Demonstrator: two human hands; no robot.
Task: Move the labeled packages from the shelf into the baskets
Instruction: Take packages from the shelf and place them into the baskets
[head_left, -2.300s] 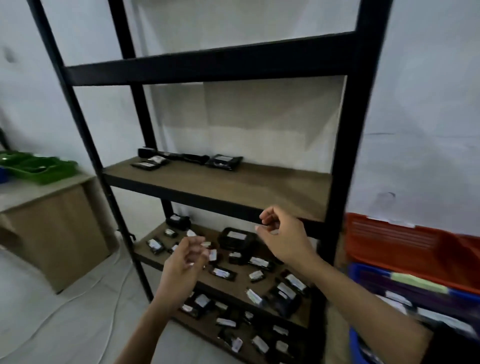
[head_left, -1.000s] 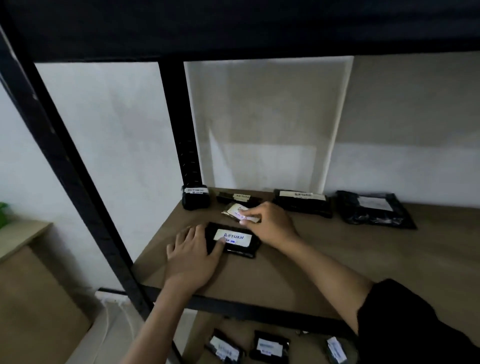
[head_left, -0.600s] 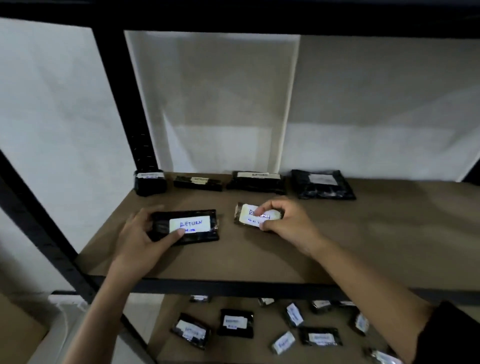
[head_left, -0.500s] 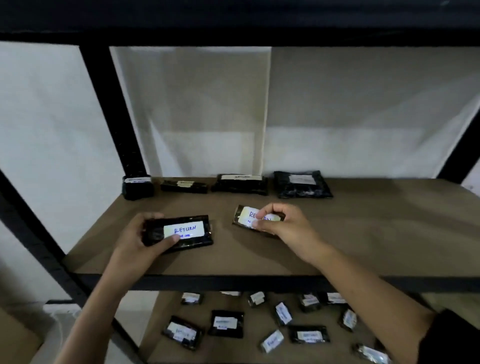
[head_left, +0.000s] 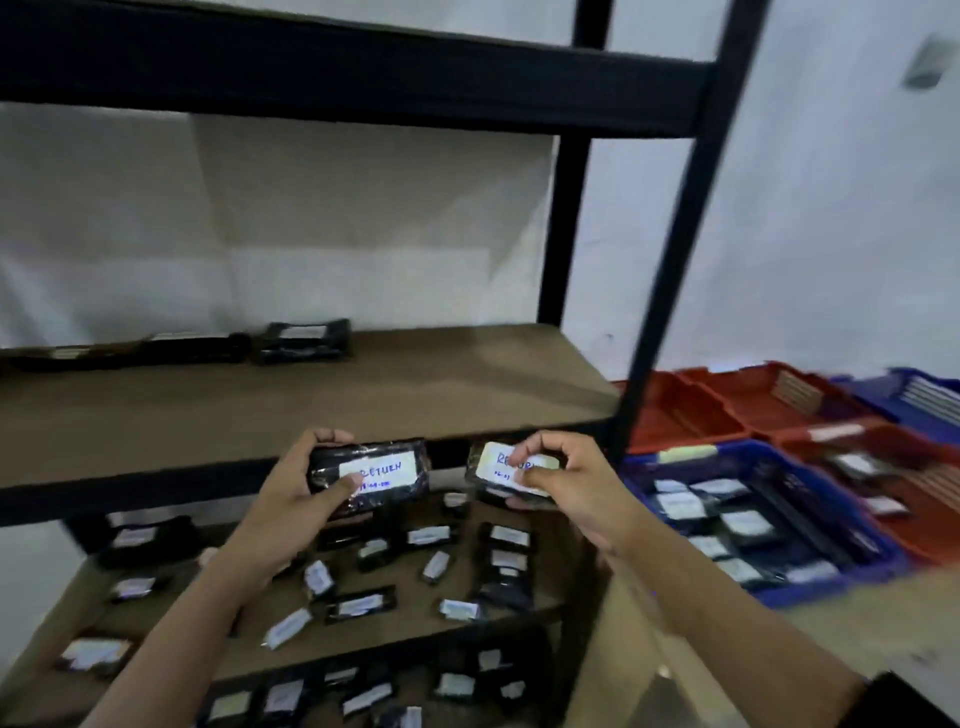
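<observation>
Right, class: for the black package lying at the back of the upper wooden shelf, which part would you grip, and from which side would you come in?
Grip the black package across its short width, by the two long edges, coming from the open front of the upper shelf. It lies flat near the wall, so only the front is free. Probably slide it forward first to get fingers under it.

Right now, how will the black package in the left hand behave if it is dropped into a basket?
The black package probably stays stiff: it keeps a flat bar shape in the left hand. Its glossy wrap looks slippery. It seems light, held by fingertips only.
</observation>
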